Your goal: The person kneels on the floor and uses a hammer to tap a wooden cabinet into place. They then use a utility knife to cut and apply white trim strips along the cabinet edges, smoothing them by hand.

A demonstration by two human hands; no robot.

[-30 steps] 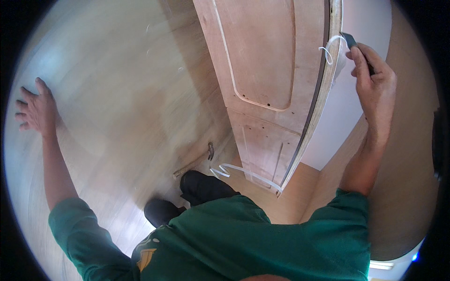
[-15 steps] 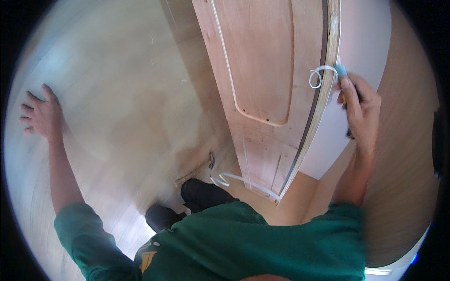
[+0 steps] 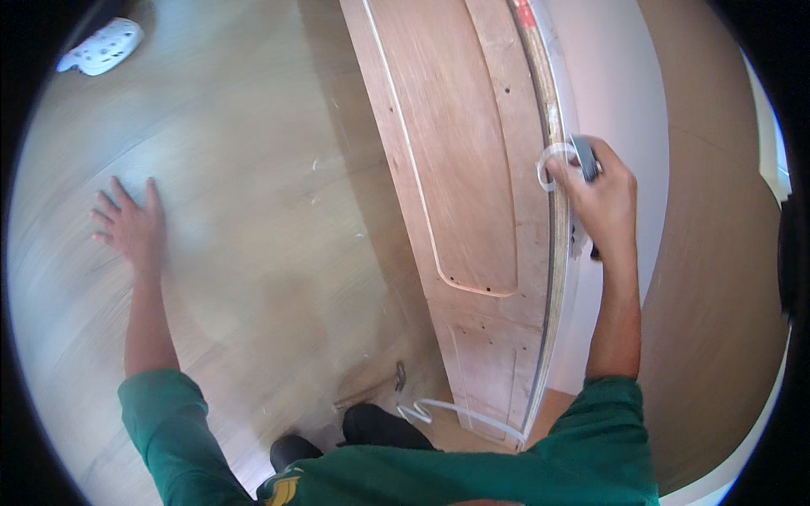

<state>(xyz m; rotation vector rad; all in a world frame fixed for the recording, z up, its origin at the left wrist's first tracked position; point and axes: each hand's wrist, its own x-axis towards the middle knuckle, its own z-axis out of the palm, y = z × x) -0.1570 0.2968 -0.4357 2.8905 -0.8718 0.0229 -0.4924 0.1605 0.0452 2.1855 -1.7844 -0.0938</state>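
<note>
My right hand (image 3: 607, 194) is closed around a flat-bladed tool (image 3: 584, 158); its exact kind is hard to make out. The hand is at the long edge of an upright wooden door (image 3: 472, 185), which has a grooved panel on its face. A thin white strip (image 3: 544, 175) curls at my thumb and fingers beside the blade. Out to the left, my left hand (image 3: 135, 226) is held over the floor with its fingers spread and nothing in it. Another white strip (image 3: 472, 413) trails from the foot of the door edge.
A hammer (image 3: 400, 375) with a wooden handle lies on the wood-look floor (image 3: 253, 211), just beyond my dark shoes. A white clog with holes (image 3: 105, 46) shows at the upper left. To the right of the door is a brown surface (image 3: 709, 211).
My right hand has moved down and left in view, with the tool and the curled strip. My left hand has shifted inward, still spread. The view has shifted, bringing the white clog into sight.
</note>
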